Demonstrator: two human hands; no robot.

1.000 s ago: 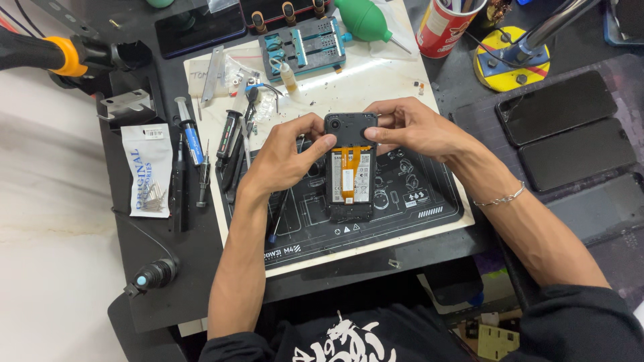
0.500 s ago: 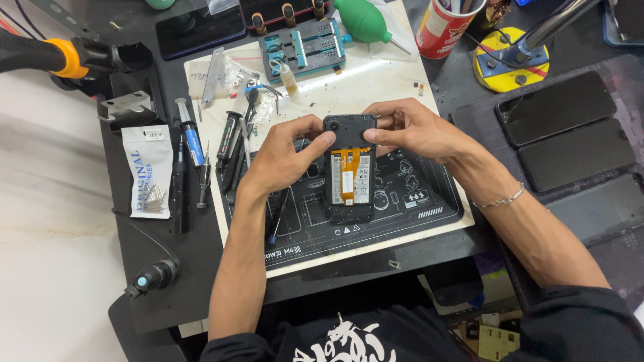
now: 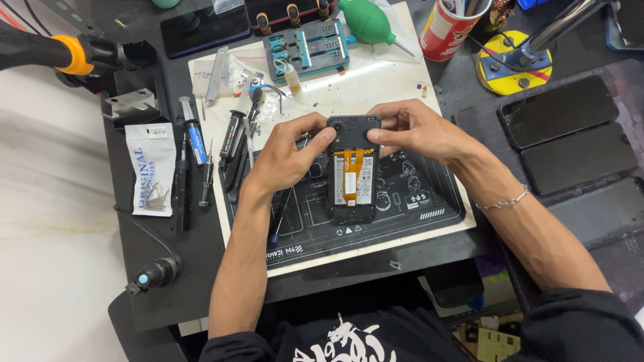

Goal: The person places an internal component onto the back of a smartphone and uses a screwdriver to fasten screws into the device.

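Note:
An opened black smartphone (image 3: 353,175) lies back-up on a black repair mat (image 3: 402,201), its battery and an orange flex cable exposed. My left hand (image 3: 288,157) grips the phone's top left corner, thumb pressed on the black upper cover. My right hand (image 3: 412,131) pinches the top right corner of that same cover. A thin bracelet sits on my right wrist. Both hands stay at the phone's upper end; the lower half of the phone is uncovered.
Screwdrivers and tweezers (image 3: 228,144) lie left of the mat beside a white packet (image 3: 151,167). A blue phone clamp (image 3: 308,50), green air blower (image 3: 369,20) and red can (image 3: 453,23) stand behind. Dark phones (image 3: 567,134) lie at right. A small screw (image 3: 396,265) rests near the front edge.

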